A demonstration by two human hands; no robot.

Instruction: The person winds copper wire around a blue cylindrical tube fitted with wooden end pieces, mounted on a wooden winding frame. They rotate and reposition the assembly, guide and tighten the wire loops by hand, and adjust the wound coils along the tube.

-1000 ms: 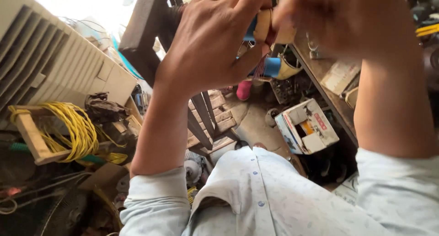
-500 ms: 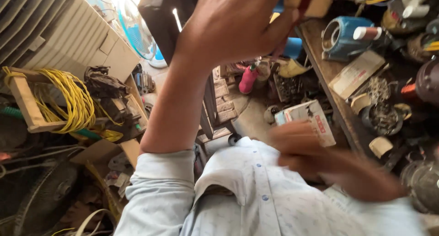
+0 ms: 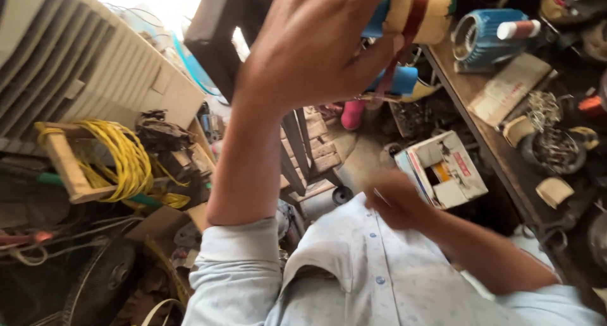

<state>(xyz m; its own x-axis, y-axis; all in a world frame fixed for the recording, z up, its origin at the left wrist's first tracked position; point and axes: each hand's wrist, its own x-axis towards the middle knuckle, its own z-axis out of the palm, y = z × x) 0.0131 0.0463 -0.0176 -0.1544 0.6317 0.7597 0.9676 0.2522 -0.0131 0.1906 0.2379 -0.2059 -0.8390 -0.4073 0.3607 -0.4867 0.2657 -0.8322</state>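
Clutter is crowding the floor below you, and you are looking down over your own pale shirt (image 3: 379, 282). At far left a louvred cooler (image 3: 69, 60) is leaning beside a wooden frame (image 3: 63, 165) that is carrying a yellow cable coil (image 3: 126, 155). Lower left, a dark fan guard (image 3: 95, 282) is lying among loose wires.

Your left hand (image 3: 316, 48) is raised high in the middle, fingers curling tightly around a tan spool (image 3: 423, 13) wound with a dark red band, holding it near the top edge. A blue tube (image 3: 398, 81) is showing just below that hand.

Your right hand (image 3: 395, 203) is sitting low against your shirt, blurred; you cannot tell whether it is closing on anything.

Just beside it, an open white box (image 3: 442, 168) is resting on the floor. At right, a wooden bench (image 3: 499, 149) is holding a blue ribbed motor (image 3: 484, 38), a flat carton (image 3: 509, 89) and a bowl of metal parts (image 3: 553, 149).
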